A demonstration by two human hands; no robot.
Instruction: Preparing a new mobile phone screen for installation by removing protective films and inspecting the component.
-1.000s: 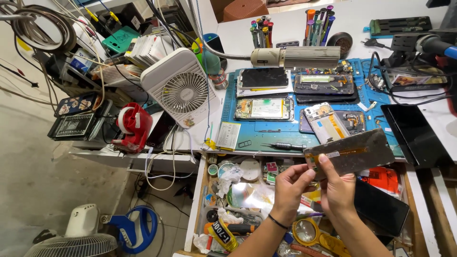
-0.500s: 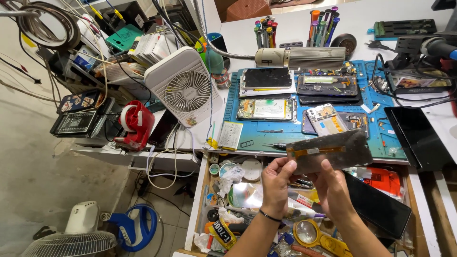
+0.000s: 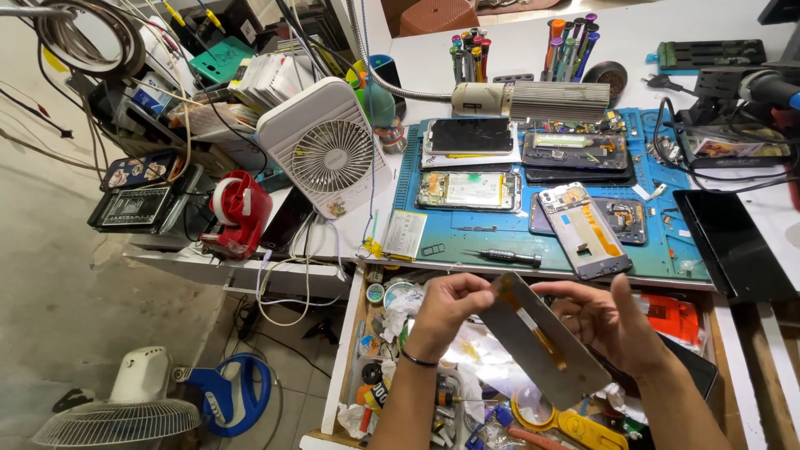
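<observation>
My left hand (image 3: 448, 304) and my right hand (image 3: 611, 321) hold a thin grey phone screen panel (image 3: 533, 342) between them over an open drawer (image 3: 350, 333). The panel tilts down to the right, back side up, with an orange flex strip along it. My left hand pinches its upper left end; the right hand's fingers support it from behind on the right, with the thumb raised. A dark band circles my left wrist.
A blue work mat (image 3: 467, 229) carries several opened phones, a phone frame (image 3: 583, 229) and a screwdriver (image 3: 504, 257). A white desk fan (image 3: 327, 150) and red tape dispenser (image 3: 237, 212) stand left. A dark screen (image 3: 733, 246) lies right. A floor fan (image 3: 125, 408) sits below.
The panel has turned from nearly level to a steep tilt down to the right, and both hands have shifted their hold on it. The camera view has dropped slightly.
</observation>
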